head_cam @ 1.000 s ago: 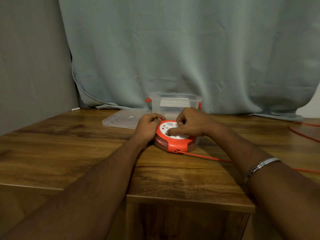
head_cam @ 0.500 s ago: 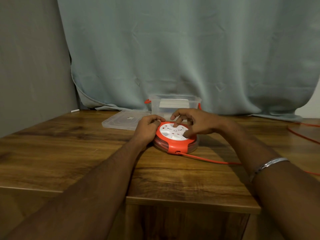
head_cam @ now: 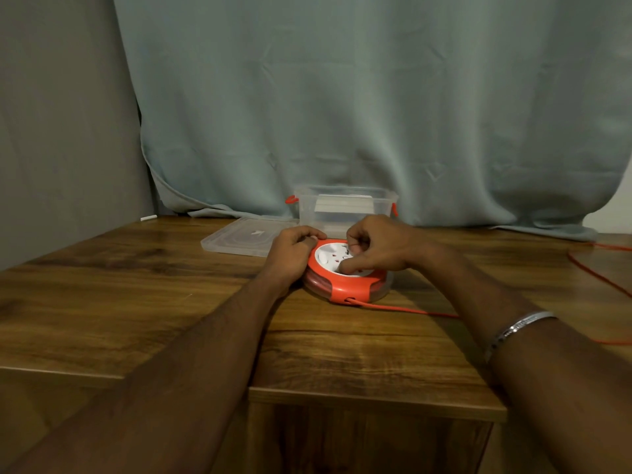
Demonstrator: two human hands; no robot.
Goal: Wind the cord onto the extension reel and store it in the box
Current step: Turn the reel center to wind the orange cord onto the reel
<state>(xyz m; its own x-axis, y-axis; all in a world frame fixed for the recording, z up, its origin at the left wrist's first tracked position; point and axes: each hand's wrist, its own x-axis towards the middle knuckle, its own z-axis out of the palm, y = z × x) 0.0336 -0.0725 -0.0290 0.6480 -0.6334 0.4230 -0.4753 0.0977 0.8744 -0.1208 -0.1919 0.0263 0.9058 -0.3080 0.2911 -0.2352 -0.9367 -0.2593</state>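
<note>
– Right, reel first. Where?
– Orange extension reel (head_cam: 347, 280), lying flat on wooden table (head_cam: 136, 302), near middle, white socket face up. Wound coils visible through clear side.
– Cord?
– Orange cord (head_cam: 403, 307) exiting slot at near edge of reel, trailing right across table, passing behind right forearm. More orange line at far right edge, looping on tabletop.
– Left hand?
– Left hand (head_cam: 290, 249) curled round left rim of reel, fingertips hooked over top edge, gripping. Palm against side.
– Right hand?
– Right hand (head_cam: 379, 246) on top of white face, fingers bent, thumb tip pressing down on face. Fingers look pinched on something at far side of face; what exactly, too small to tell. Silver bangle (head_cam: 519, 325) on right forearm.
– Box?
– Clear plastic box (head_cam: 307, 208) just behind reel, upright, open, orange latches at both ends. White item inside, unclear what.
– Lid?
– Clear lid (head_cam: 239, 239) flat on table, left of box, just beyond left hand. Not touching reel as far as visible.
– Background?
– Pale blue-grey curtain (head_cam: 342, 97) hanging behind, hem draped onto table. Grey wall (head_cam: 61, 114) at left. Small white object (head_cam: 148, 218) at table's far left corner.
</note>
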